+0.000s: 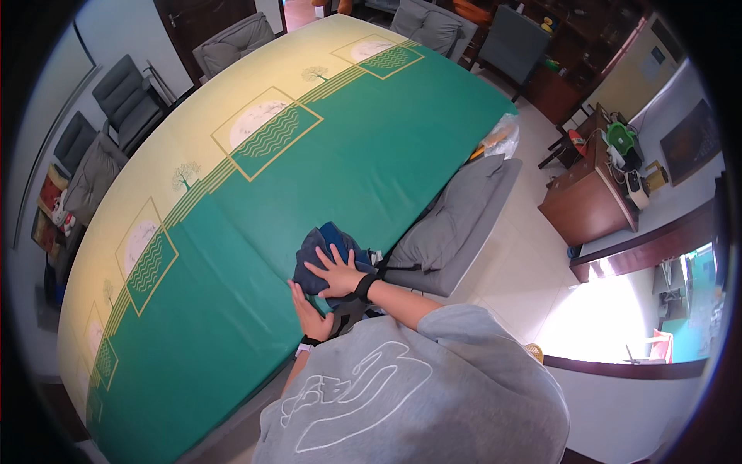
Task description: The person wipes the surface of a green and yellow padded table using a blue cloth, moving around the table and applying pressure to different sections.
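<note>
A bundle of dark blue folded cloth (309,258), perhaps a garment, lies at the near edge of the table. A brighter blue strip shows on its top. My right hand (341,277), with a black band at the wrist, rests flat on the bundle with its fingers spread. Along the bundle's near left side stands my left hand (313,318), its thumb apart from its fingers. A black band and a pale watch-like band circle the left wrist. Part of the cloth is hidden under the right hand and between the hands.
The long table has a green and cream patterned cover (255,226). A grey cushioned chair (446,232) is pushed against its edge at my right. Near the far right corner hangs a clear plastic bag (508,136). A wooden desk (588,197) with clutter stands beyond the tiled floor.
</note>
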Tool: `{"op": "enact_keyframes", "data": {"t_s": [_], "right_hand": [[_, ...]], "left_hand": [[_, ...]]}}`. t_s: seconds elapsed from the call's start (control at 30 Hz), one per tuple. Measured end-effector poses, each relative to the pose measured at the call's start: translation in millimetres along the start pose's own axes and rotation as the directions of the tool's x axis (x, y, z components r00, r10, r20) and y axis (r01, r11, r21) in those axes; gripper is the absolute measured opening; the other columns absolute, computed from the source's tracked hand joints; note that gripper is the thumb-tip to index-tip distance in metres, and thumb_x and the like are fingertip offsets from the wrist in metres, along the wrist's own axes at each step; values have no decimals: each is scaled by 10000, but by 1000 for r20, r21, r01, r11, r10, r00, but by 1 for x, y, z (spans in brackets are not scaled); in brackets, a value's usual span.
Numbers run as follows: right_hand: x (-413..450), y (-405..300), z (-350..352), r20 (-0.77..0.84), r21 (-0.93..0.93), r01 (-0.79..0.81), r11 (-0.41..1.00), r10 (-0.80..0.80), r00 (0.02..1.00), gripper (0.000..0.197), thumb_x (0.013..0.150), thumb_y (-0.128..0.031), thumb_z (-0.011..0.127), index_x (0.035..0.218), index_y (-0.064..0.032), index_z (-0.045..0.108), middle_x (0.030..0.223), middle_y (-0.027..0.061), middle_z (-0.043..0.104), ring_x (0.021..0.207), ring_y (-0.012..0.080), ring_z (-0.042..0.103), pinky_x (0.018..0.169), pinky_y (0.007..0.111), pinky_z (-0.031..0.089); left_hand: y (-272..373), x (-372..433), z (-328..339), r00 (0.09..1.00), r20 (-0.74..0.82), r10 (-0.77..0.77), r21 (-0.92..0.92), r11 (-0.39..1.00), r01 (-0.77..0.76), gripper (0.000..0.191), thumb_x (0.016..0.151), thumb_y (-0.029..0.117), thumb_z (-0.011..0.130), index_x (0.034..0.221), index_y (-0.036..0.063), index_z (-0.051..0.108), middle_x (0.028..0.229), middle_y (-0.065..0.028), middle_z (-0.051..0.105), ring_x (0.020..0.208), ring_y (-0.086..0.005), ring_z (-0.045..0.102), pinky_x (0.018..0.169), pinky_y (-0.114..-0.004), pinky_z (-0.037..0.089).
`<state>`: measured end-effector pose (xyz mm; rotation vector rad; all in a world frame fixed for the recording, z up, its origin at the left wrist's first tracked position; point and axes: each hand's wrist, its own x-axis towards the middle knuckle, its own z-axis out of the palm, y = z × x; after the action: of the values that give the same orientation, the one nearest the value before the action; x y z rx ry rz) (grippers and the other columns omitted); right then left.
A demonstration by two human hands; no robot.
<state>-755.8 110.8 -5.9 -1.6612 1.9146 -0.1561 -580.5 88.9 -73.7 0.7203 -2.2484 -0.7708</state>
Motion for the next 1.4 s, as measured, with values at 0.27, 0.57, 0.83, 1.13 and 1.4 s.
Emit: {"op": "enact_keyframes", "data": {"t_s": [0.27,0.57,0.83,1.13,1.4], "right_hand": [[3,2,42,-306,-115,-45,992,8,952,847,721,-488,685,1434,-375,242,1542,90,66,1398,402,-4,1005,717,46],[11,0,56,-353,-169,-200,965,130,926,834,727,-536,657,1426,-408,221,1541,68,81,1400,391,13,1024,696,66],[22,4,20,12,-52,-181,982,182,983,817,761,-678,524,1444,-409,165,1550,69,-36,1393,422,-36,1019,698,44],[67,5,7,-148,82,-458,885,465,873,843,760,-676,529,1454,-389,147,1547,48,-91,1381,424,-127,990,723,-29],[123,74,-64,-74,292,-576,763,619,782,851,765,-691,505,1460,-386,119,1541,23,-139,1373,406,-184,1000,701,-58]], "left_hand": [[-1,-11,-19,925,114,-362,494,829,263,794,776,309,587,1411,-11,235,1495,-218,151,1376,-406,130,1091,-548,106],[0,-17,-19,959,123,-256,490,856,166,701,848,354,515,1405,-2,281,1520,-136,150,1387,-350,147,1101,-534,119],[0,-14,-26,969,110,-220,473,869,144,675,852,336,498,1408,14,295,1524,-76,171,1384,-352,155,1102,-534,120],[5,-9,-30,939,198,-282,478,864,159,680,826,306,515,1409,30,299,1519,-62,189,1382,-362,149,1098,-550,110],[6,-2,-28,901,250,-354,526,831,181,719,784,286,525,1404,5,295,1522,-84,173,1390,-371,122,1097,-566,77]]}}
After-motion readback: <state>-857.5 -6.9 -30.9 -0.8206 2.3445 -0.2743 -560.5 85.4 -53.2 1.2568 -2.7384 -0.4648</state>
